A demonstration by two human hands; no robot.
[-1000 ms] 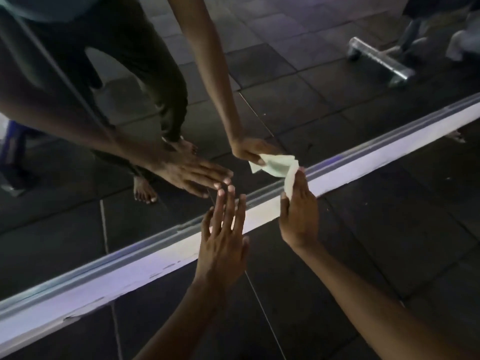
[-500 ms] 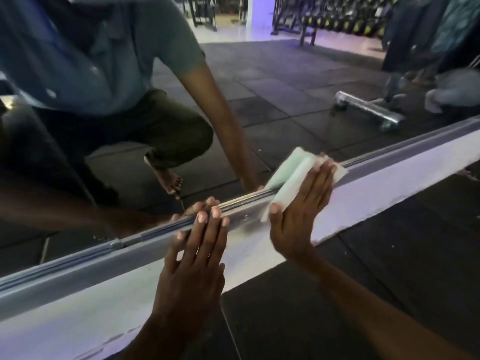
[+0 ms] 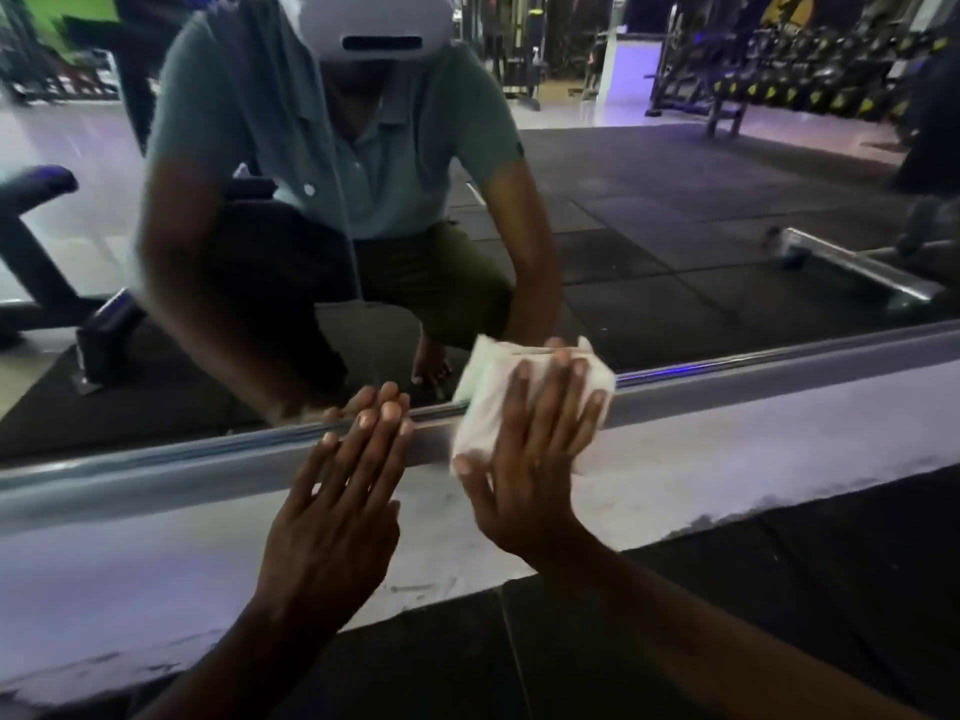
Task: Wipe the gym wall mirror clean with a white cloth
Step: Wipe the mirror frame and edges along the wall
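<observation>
- Mirror (image 3: 675,210) glass fills the upper half of your view, its metal bottom rail (image 3: 779,374) running from 9 o'clock up toward 3 o'clock; half a second ago you saw much less of the glass, so your head has tipped up and the gym floor now shows in the reflection.
- Your left hand (image 3: 332,517) sits at about 7 o'clock of centre, fingers straight and close together, tips laid flat on the rail. It holds nothing and has barely shifted along the rail; I judge it is only bracing you.
- Your white cloth (image 3: 485,407) lies just right of that hand, at about 4 o'clock of centre, folded into a thick pad that straddles the rail and the lowest strip of glass. A second ago it was a loose wad pinched at the rail; now it is spread flat.
- Your right hand (image 3: 524,459) presses the cloth flat with fingers spread wide, thumb out at the cloth's lower left corner; nothing is pinched.
- That change suggests wiping contact is made at the bottom edge only, so nearly all the glass above is yet to be covered.
</observation>
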